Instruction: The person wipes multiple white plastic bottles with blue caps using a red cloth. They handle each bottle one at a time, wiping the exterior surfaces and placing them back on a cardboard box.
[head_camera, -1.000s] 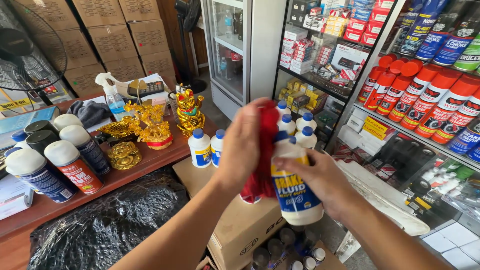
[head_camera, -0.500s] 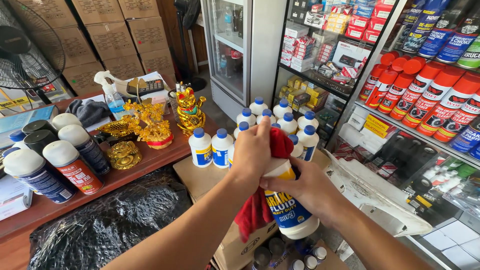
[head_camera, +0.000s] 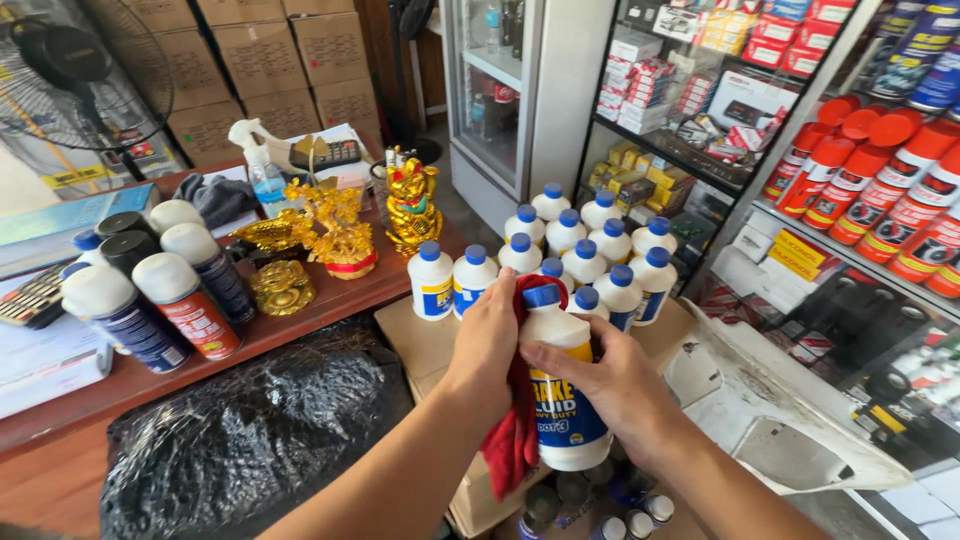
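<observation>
My right hand (head_camera: 610, 385) grips a white plastic bottle (head_camera: 562, 405) with a blue cap and a blue and yellow label, held upright over a cardboard box (head_camera: 425, 345). My left hand (head_camera: 487, 340) presses a red cloth (head_camera: 512, 440) against the bottle's left side and neck; the cloth hangs down below the hand. Just behind stand several matching white bottles with blue caps (head_camera: 585, 250) on top of the box.
A wooden table (head_camera: 60, 470) at left carries spray cans (head_camera: 180, 305), golden ornaments (head_camera: 340, 240), a spray bottle (head_camera: 262, 165) and a black plastic bag (head_camera: 250, 430). Shelves at right hold red-capped bottles (head_camera: 880, 190) and small boxes. A glass-door fridge (head_camera: 500, 90) and stacked cartons stand behind.
Both hands lowered the bottle from chest height toward the box. The red cloth, first wrapped over the bottle's top, now hangs along its left side.
</observation>
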